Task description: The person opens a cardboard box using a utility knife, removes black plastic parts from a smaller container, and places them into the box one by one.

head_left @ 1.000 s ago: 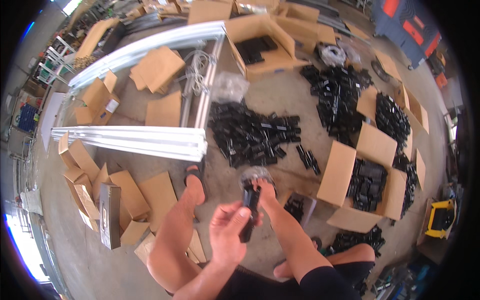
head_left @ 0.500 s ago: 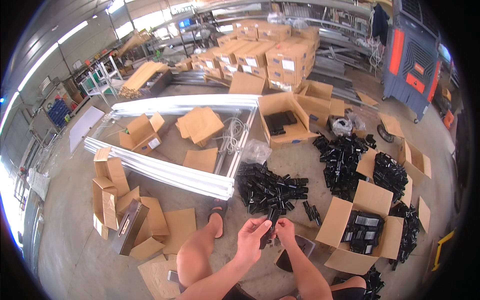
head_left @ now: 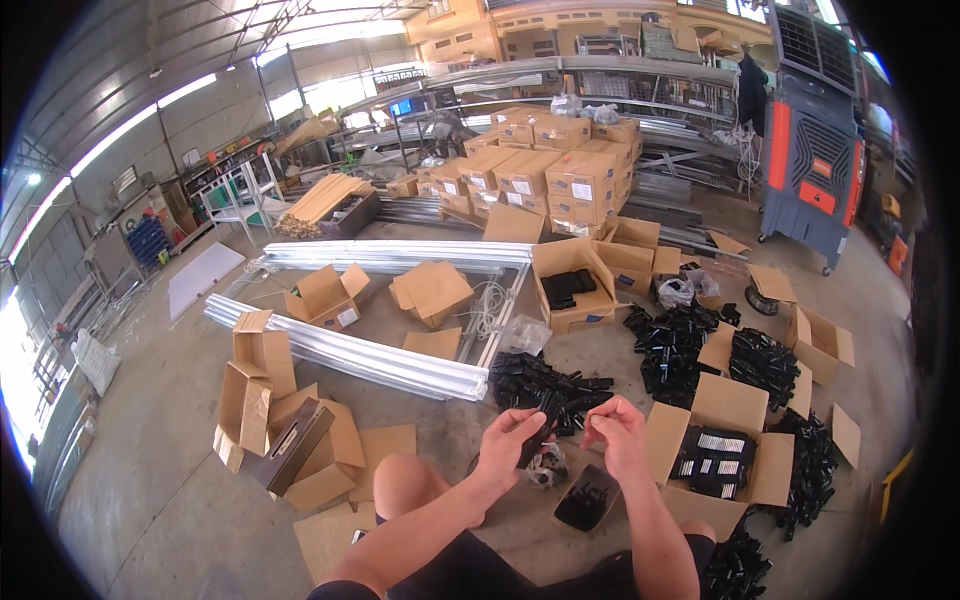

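Note:
My left hand (head_left: 508, 447) is closed around a black part (head_left: 538, 440), long and dark, held up in front of a heap of similar black parts (head_left: 530, 382). To the right of it and apart from it, my right hand (head_left: 617, 440) has thumb and fingertips pinched together. Whatever lies between those fingertips is too small to make out. Below the hands, a shallow dark tray (head_left: 562, 516) contains small black pieces (head_left: 588, 494). A clear plastic bag (head_left: 547, 466) with small contents sits between the tray and my left hand.
An open carton (head_left: 770, 470) of packed black parts stands at my right, beside more black heaps (head_left: 680, 345). White metal profiles (head_left: 370, 360) lie ahead on the left, near empty cartons (head_left: 262, 370). Stacked boxes (head_left: 580, 185) and a wheeled grey-and-orange machine (head_left: 815, 170) stand farther back.
My right hand has drawn away from the black part, up and to the right. My left hand still grips that part. The view has tilted upward, and the tray's contents now show.

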### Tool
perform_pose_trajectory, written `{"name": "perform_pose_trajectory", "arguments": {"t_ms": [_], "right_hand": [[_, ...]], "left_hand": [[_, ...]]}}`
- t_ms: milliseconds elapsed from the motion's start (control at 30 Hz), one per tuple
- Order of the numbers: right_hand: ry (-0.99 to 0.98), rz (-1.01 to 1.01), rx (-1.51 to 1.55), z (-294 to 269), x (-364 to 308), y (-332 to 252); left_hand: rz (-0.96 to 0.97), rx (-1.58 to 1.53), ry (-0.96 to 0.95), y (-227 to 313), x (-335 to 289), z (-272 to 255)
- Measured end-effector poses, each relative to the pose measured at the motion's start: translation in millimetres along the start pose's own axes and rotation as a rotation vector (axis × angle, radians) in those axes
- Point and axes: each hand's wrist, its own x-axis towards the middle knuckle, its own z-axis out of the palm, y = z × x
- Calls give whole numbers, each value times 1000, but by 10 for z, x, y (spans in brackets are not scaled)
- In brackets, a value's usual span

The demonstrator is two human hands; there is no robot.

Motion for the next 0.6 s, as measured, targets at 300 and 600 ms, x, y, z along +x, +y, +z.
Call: {"name": "perform_pose_trajectory", "arguments": {"t_ms": [300, 600], "right_hand": [[72, 125, 3, -187, -277, 303], [132, 175, -122, -314, -192, 650]], "left_hand": [[-90, 19, -4, -322, 148, -21], [-261, -68, 51, -843, 469, -451]]}}
